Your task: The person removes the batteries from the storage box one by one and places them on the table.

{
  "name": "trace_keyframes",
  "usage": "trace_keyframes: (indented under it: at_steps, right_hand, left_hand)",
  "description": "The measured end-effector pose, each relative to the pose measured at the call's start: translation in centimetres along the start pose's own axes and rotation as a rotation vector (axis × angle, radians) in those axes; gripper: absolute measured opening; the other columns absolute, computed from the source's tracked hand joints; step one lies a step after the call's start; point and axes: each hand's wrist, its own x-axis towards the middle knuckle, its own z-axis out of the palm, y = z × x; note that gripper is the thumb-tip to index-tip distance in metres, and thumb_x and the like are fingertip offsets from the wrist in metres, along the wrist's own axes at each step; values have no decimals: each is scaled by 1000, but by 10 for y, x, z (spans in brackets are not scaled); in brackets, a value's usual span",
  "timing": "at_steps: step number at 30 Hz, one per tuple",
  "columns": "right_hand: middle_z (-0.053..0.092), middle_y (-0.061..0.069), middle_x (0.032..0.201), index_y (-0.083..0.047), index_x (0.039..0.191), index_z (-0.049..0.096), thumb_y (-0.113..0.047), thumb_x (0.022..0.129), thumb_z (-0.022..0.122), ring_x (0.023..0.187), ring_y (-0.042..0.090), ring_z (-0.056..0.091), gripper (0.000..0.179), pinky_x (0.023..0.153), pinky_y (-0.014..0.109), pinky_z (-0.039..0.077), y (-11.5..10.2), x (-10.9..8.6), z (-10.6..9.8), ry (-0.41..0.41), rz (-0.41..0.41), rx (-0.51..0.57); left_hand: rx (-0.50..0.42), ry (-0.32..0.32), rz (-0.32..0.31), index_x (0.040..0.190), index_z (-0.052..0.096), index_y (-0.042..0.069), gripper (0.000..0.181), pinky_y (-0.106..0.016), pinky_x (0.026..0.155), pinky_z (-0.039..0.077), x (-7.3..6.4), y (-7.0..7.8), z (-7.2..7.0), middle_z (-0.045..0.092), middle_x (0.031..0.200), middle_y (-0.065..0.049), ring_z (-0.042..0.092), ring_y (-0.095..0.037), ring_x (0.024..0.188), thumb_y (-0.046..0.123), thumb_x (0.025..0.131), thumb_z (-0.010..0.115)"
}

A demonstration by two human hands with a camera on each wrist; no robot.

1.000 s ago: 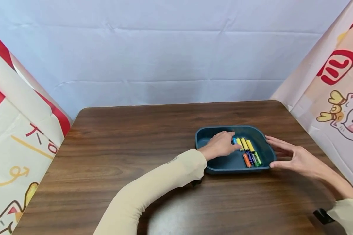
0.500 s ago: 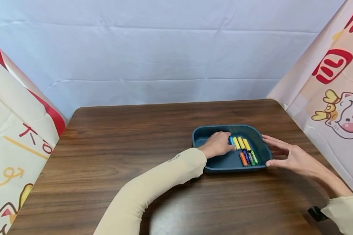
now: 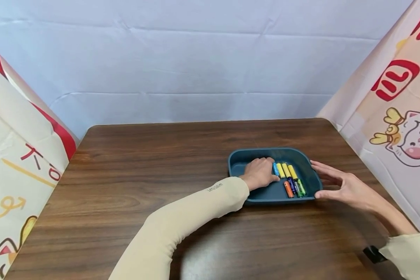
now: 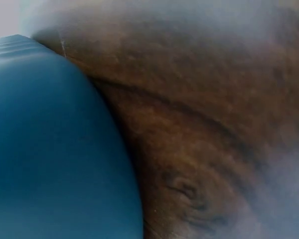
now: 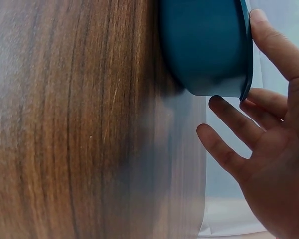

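Fingers [image 5: 236,122] spread wide, the right hand [image 3: 346,188] touches the tray [image 3: 273,190] at three o'clock; only its wrist view shows the palm [image 5: 276,169]. The left hand's [image 3: 260,173] hold I cannot tell.

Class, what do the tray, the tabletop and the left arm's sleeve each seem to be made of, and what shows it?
Tray: probably plastic, smooth with a soft sheen and rounded corners.
Tabletop: wood or wood-look laminate, semi-gloss, with brown grain and a pale reflection.
Sleeve: probably fabric, matte, creased near the elbow.
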Motion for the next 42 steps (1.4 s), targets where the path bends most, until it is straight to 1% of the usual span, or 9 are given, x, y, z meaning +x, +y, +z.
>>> trace_keyframes:
  at_steps: [5,10,14,20,26,30,33,37,42]
  right_hand:
    - [44,24,156,-15,162,37,-14,87,85,117,-17,48,89,87,15,50,1,-2,0,3,5,-5]
    - [44,23,156,-16,162,36,-15,88,85,116,-18,46,89,88,15,49,0,-3,0,1,15,-12]
    - [44,23,156,-16,162,36,-15,88,85,116,-18,46,89,88,15,49,1,-3,-1,1,18,-11]
    - [45,26,154,-13,162,37,-15,87,86,116,-15,49,90,87,17,51,3,-2,1,7,16,-11]
    - [46,23,155,-13,160,39,-13,84,88,115,-15,50,90,86,14,49,3,-2,2,21,17,3]
    - [44,25,155,-13,161,38,-14,86,86,116,-17,47,89,87,14,49,3,-1,1,11,13,-8]
    - [44,24,156,-14,161,38,-15,86,86,116,-18,47,90,87,15,49,3,-1,1,10,21,-17]
    - [45,23,155,-14,161,37,-17,86,86,116,-18,46,90,87,17,50,2,-1,1,9,25,-20]
    - [45,24,155,-14,162,37,-19,87,86,116,-19,46,90,87,14,48,2,-1,1,9,22,-19]
  left_hand:
    - [13,32,-20,137,64,24,53,-25,70,50,-1,4,2,68,107,8,59,-8,85,54,93,73]
    - [9,45,-33,134,66,26,51,-25,70,50,-2,5,1,69,106,8,60,-8,85,54,92,74]
    - [16,55,-35,135,66,27,50,-25,72,51,0,5,3,69,111,8,62,-8,89,53,93,74]
    - [22,46,-35,139,64,28,54,-24,75,52,1,5,7,69,117,9,63,-7,94,54,92,74]
    - [-39,43,-37,140,64,22,56,-23,79,50,0,3,4,67,120,6,62,-8,96,52,93,74]
    - [-79,38,-29,140,64,20,56,-23,83,50,-1,1,2,67,123,5,62,-7,99,50,93,75]
    - [-93,32,-22,140,64,19,57,-23,86,50,-1,1,0,67,125,5,62,-7,102,50,94,74]
    - [-105,19,-22,141,63,18,56,-23,88,50,-1,0,-1,67,126,4,61,-7,101,48,95,74]
    - [-132,-5,-14,143,61,17,56,-24,89,51,-1,-3,-3,66,129,4,60,-7,100,46,96,73]
